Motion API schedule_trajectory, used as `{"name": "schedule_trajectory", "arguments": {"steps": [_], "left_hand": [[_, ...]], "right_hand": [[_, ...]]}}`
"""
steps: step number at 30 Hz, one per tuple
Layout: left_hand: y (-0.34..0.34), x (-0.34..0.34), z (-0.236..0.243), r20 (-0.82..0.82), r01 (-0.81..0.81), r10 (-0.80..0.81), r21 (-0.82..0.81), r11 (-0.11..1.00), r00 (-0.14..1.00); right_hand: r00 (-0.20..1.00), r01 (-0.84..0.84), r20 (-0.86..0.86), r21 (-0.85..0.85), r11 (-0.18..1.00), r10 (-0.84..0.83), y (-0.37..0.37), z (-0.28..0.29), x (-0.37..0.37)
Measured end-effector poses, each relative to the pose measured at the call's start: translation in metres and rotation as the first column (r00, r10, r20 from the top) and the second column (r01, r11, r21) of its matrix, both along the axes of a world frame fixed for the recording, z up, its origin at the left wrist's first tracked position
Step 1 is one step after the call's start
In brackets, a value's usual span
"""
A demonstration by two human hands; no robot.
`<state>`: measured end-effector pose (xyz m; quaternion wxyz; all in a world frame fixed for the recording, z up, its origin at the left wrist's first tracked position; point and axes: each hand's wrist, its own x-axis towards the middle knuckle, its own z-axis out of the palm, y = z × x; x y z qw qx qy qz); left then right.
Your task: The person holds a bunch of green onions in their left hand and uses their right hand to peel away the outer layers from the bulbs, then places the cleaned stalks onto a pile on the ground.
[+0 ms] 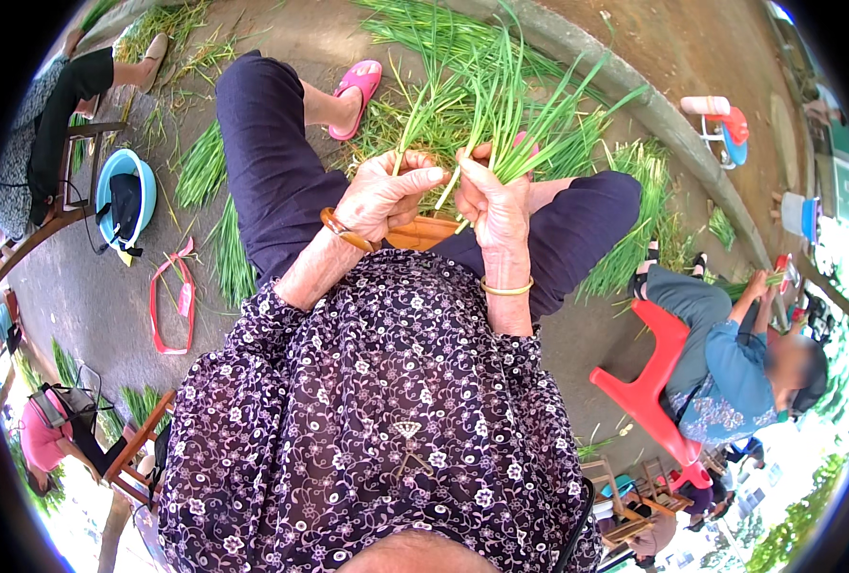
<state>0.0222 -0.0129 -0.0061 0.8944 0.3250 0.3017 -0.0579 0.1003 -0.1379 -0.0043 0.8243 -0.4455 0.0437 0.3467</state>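
Observation:
My right hand [493,196] is closed around the pale lower stems of a bunch of long green leaves that look like garlic chives [501,110]. Their tips fan out up and to the right, and a few cut ends poke out below the fingers. Close beside it, my left hand [386,194] is closed, thumb toward the right hand, with a few thin stalks [408,129] rising from its fingers. Both hands are over my lap, in front of an orange-brown surface [424,232] between my knees. The fingertips of the left hand are partly hidden.
Loose green leaves [443,38] and trimmings cover the ground ahead, up to a concrete curb [672,124]. On the left are a blue basin [126,191] and a red strap loop [173,301]. A person [739,353] sits by a red stool [649,382] at right.

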Motion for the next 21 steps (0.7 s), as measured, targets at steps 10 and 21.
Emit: {"name": "schedule_trajectory", "arguments": {"steps": [10,21], "left_hand": [[-0.0023,-0.0046,0.0005,0.045,0.043,-0.042,-0.023,0.999,0.998],[-0.0034,-0.0074,-0.003,0.098,0.012,-0.008,-0.045,0.999,0.995]], "right_hand": [[0.999,0.006,-0.04,-0.004,1.0,-0.006,0.0053,-0.0029,-0.0033],[0.996,0.056,-0.083,0.13,0.99,-0.046,0.0053,-0.0069,-0.0029]]}}
